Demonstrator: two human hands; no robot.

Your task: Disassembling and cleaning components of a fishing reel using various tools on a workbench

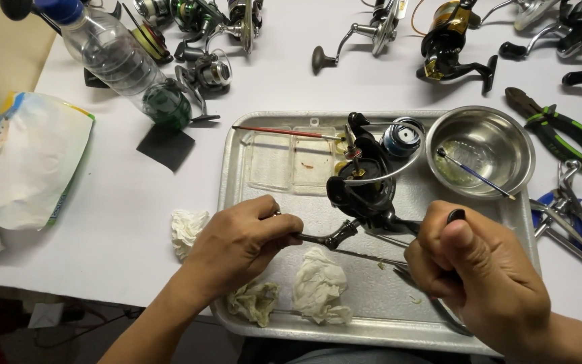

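From the head view, the left hand (pixel 240 243) is pinching the crank handle (pixel 328 237) of the black fishing reel (pixel 365 185) to steady it over the metal tray (pixel 237 152), while the right hand (pixel 469 273), just beside it, is clenching a dark-tipped tool (pixel 454 217) against the reel's body.

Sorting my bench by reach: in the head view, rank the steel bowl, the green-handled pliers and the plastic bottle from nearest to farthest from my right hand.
From the right hand:
1. Steel bowl, on the tray's right end, just above the hand.
2. Green-handled pliers, off the tray, at the table's right edge.
3. Plastic bottle, lying far across at the table's upper left.
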